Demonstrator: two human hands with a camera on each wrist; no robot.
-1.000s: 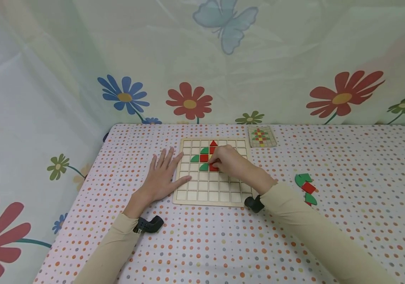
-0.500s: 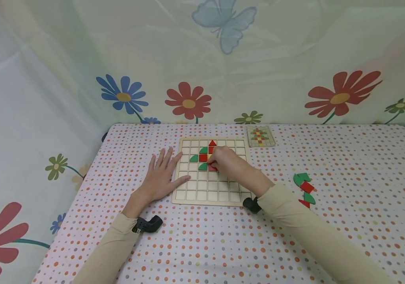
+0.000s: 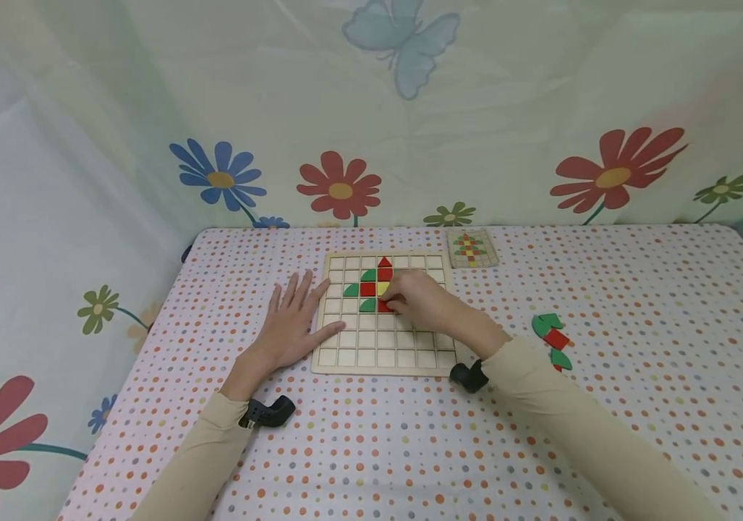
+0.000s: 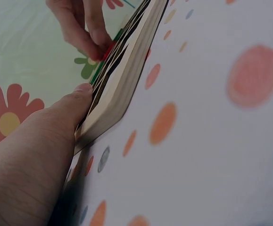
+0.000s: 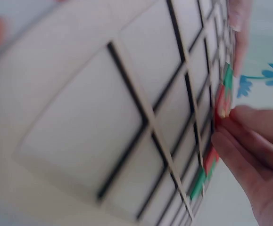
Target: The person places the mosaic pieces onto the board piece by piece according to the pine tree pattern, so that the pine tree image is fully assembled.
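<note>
The wooden grid board lies flat on the table. My left hand is spread at its left side, the thumb resting on the board's edge and the other fingers straight. Over the board, my right hand has thumb and fingers pinched at a red square tile. Set in cells around it are a yellow tile, another red square, several green rounded tiles, and a red triangle at the top. In the right wrist view, the fingertips meet at red tiles; my hand hides cells to the right.
A small pattern card with a tree-like design lies behind the board's far right corner. On the dotted cloth at right are loose tiles, green ones and a red one. A flowered curtain stands behind the table.
My right fingers have shifted slightly about the red tile, which looked paler half a second ago. More of the yellow tile shows. My left hand stays in place; the head view has shifted slightly.
</note>
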